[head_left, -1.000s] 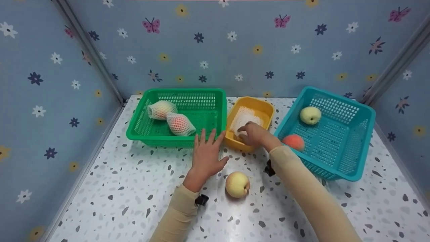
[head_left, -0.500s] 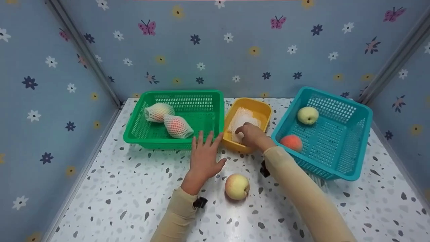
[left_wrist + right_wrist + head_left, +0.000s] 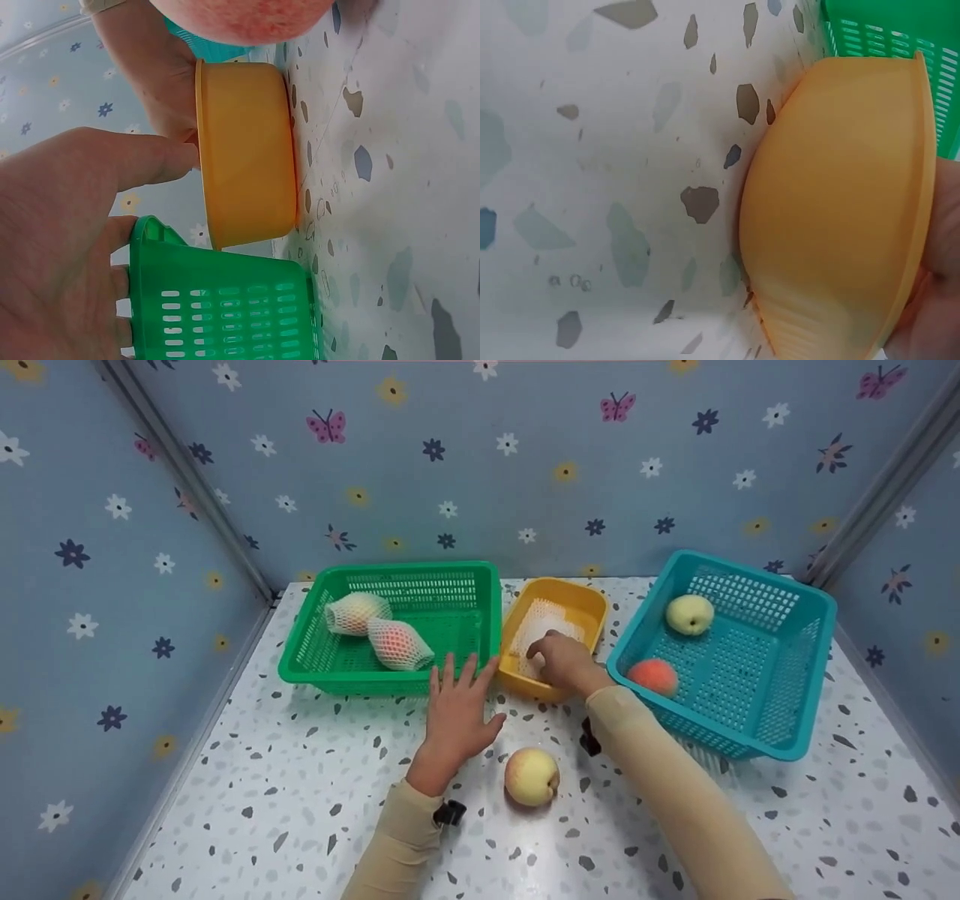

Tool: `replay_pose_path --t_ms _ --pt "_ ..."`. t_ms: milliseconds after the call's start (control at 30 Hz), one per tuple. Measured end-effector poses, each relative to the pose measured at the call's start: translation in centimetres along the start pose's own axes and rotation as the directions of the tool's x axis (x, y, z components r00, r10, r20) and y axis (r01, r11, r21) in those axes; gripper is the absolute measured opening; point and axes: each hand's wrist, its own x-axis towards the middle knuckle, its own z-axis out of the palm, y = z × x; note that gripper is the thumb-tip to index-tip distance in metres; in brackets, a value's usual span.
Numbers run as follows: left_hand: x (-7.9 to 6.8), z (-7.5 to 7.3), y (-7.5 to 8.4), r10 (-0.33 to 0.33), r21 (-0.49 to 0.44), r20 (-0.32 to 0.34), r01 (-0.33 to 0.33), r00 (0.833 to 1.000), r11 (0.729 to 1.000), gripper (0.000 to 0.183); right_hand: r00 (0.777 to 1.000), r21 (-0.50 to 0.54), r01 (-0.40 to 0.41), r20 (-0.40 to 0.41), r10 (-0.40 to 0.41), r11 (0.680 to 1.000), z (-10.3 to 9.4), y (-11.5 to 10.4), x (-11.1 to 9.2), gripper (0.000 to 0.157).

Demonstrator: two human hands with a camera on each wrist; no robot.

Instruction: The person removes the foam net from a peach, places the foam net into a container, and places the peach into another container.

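Left hand (image 3: 456,720)'s spread beside the yellow tub (image 3: 531,688); right hand (image 3: 568,661)'s inside at the foam nets (image 3: 535,628), can't tell if pinching. Clinging nets might lift doubled; a bump could roll the peach (image 3: 532,777) in front.

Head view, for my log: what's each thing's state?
Green basket: upright
Netted fruits: wrapped, in green basket
Yellow bin: upright
White netting: in yellow bin
Teal basket: upright
Bare fruits: unwrapped, in teal basket
Front fruit: unwrapped, on table
Left hand: fingers spread
Right hand: fingers bent, hold unclear
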Motion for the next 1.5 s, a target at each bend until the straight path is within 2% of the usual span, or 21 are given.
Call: replay_pose_path --t_ms 300,533,733,867,1000,1133,1200,1267,1367,1500 --pt "-0.1 0.2 -0.2 -0.002 0.008 -0.015 0.003 1.0 1.0 0.086 0.999 -0.003 -0.011 -0.042 0.011 1.0 0.2 0.0 -0.1 0.034" --pt "-0.5 0.8 -0.1 0.002 -0.025 -0.003 -0.002 1.0 1.0 0.085 0.992 -0.088 0.061 -0.107 -0.07 0.994 0.4 0.2 -0.8 0.031" --pt "-0.1 0.9 0.0 0.004 -0.017 -0.006 -0.004 1.0 1.0 0.086 0.98 -0.118 0.102 -0.158 -0.12 0.988 -1.7 -0.2 -2.4 0.025" --pt "0.0 0.8 0.0 0.004 -0.019 -0.01 -0.005 1.0 1.0 0.087 0.97 -0.072 0.136 -0.191 -0.148 0.988 -3.4 -0.8 -4.3 0.022" --pt "0.0 0.7 -0.2 0.016 -0.023 -0.04 -0.017 0.999 1.0 0.086 0.932 -0.04 0.236 -0.272 -0.238 0.971 -4.4 -1.4 -6.7 0.019" --pt "0.1 0.5 -0.2 0.027 -0.019 -0.053 -0.028 0.998 0.999 0.085 0.86 -0.067 0.345 -0.378 -0.344 0.936 -4.5 -2.1 -9.5 0.012" --pt "0.1 0.4 -0.1 0.03 -0.012 -0.057 -0.031 0.998 0.999 0.086 0.833 -0.075 0.373 -0.412 -0.369 0.925 -4.3 -2.5 -10.9 0.011" --pt "0.1 0.2 -0.1 0.029 -0.007 -0.057 -0.029 0.998 1.0 0.086 0.814 -0.082 0.392 -0.433 -0.387 0.916 -4.0 -3.0 -12.2 0.011" --pt "-0.1 0.1 -0.1 0.026 -0.012 -0.049 -0.027 0.998 1.0 0.086 0.799 -0.105 0.409 -0.439 -0.411 0.907 -3.1 -3.7 -13.9 0.016" --pt "0.0 0.0 -0.2 0.024 -0.029 -0.045 -0.025 0.999 0.999 0.086 0.776 -0.155 0.426 -0.444 -0.448 0.891 -2.0 -4.6 -15.5 0.032"
